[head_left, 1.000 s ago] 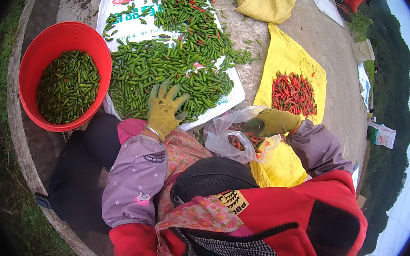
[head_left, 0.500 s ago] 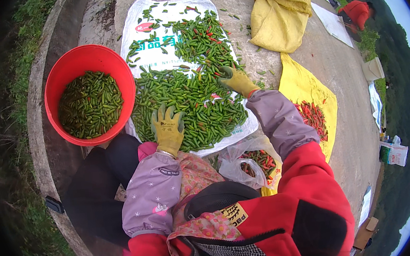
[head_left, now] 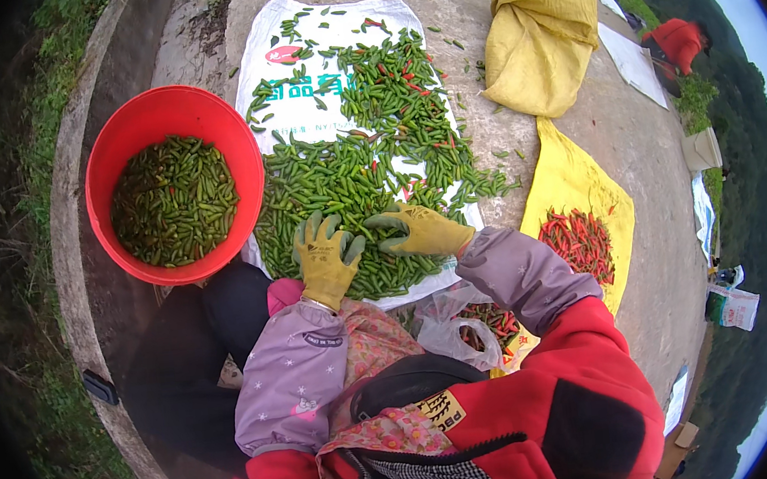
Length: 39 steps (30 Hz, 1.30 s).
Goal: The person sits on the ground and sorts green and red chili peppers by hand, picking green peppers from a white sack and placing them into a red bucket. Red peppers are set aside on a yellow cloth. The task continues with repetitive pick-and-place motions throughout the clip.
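Green chilli peppers, with a few red ones among them, lie heaped over a flat white woven sack in front of me. My left hand, in a yellow and grey work glove, rests on the near edge of the heap with its fingers spread. Close to its right, my gloved right hand reaches leftward over the peppers, thumb and fingers apart. I see nothing held in either hand. A red bucket on the left contains more green peppers.
Red chilli peppers lie on a yellow sack at the right. A clear plastic bag of peppers sits near my lap. Farther back is a bundled yellow sack; another person bends at the far right.
My right hand has come nearer and leftward across the heap, closer to my left hand. Peppers have shifted, baring some white sack, and several now lie off its right edge.
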### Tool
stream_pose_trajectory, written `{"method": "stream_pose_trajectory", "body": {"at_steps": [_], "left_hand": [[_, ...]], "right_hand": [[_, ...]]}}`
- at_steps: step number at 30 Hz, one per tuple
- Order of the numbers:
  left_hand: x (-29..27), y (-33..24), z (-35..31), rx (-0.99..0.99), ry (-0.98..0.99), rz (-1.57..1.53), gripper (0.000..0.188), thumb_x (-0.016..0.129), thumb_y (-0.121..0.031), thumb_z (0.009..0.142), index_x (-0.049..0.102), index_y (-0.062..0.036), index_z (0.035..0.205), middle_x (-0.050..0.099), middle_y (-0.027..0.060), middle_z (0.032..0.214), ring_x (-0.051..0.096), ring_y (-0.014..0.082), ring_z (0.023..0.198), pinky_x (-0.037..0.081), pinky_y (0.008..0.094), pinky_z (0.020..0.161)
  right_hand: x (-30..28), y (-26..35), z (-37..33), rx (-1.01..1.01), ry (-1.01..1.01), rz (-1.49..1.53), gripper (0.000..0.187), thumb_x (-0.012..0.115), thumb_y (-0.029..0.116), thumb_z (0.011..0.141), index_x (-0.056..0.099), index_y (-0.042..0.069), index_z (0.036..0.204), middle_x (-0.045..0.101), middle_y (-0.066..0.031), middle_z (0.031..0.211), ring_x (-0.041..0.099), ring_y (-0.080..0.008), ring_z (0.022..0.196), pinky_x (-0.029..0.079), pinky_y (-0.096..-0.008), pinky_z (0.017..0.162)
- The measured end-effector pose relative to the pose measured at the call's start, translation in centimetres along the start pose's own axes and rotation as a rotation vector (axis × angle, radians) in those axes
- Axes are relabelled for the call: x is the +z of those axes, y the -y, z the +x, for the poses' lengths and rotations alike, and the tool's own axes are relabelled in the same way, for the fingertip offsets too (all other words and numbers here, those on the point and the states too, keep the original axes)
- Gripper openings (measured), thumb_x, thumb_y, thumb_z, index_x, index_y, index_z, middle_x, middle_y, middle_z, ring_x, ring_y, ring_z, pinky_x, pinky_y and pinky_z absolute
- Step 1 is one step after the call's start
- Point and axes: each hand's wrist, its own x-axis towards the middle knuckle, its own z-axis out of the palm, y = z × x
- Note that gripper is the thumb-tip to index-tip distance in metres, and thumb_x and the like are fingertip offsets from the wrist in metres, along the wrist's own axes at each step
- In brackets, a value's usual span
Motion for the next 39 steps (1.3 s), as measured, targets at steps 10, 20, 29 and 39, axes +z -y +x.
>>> {"method": "stream_pose_trajectory", "body": {"at_steps": [10, 20, 29, 39], "left_hand": [[0.1, 0.3, 0.0, -0.031, 0.001, -0.09, 0.036, 0.074, -0.03, 0.071, 0.064, -0.0138, 0.102, 0.053, 0.0051, 0.123, 0.038, 0.0307, 0.128, 0.022, 0.0497, 0.109], [0.1, -1.3, 1.0, 0.051, -0.138, -0.04, 0.031, 0.07, -0.019, 0.076, 0.063, -0.0155, 0.106, 0.056, 0.0038, 0.113, 0.045, 0.0304, 0.119, 0.032, 0.0482, 0.102], [2.9, -3.5, 2.4, 0.18, 0.196, 0.164, 0.03, 0.064, -0.032, 0.08, 0.064, -0.0163, 0.106, 0.054, 0.0052, 0.121, 0.037, 0.0309, 0.129, 0.022, 0.0512, 0.11], [-0.1, -2.3, 0.4, 0.073, -0.129, -0.104, 0.025, 0.07, -0.017, 0.074, 0.065, -0.0146, 0.098, 0.058, 0.0032, 0.11, 0.047, 0.0296, 0.118, 0.033, 0.0483, 0.1]], "right_hand": [[-7.6, -10.5, 3.5, 0.628, -0.576, -0.576, 0.057, 0.067, 0.038, 0.079, 0.054, 0.014, 0.13, 0.056, -0.0232, 0.114, 0.059, -0.0398, 0.102, 0.047, -0.0474, 0.088], [-2.5, -6.2, 0.5, 0.357, -0.336, 0.324, 0.032, 0.065, 0.015, 0.086, 0.064, 0.006, 0.117, 0.068, -0.0112, 0.105, 0.064, -0.0193, 0.091, 0.051, -0.0302, 0.081], [-4.7, -4.3, -1.6, 0.439, -0.181, 0.429, 0.032, 0.055, 0.016, 0.091, 0.062, 0.006, 0.12, 0.063, 0.0001, 0.095, 0.059, -0.0094, 0.082, 0.054, -0.0262, 0.069], [-1.7, -4.0, 1.9, -0.056, -0.383, -0.305, 0.034, 0.071, 0.028, 0.079, 0.064, 0.017, 0.11, 0.058, -0.0083, 0.114, 0.054, -0.0325, 0.108, 0.042, -0.044, 0.091]]}}
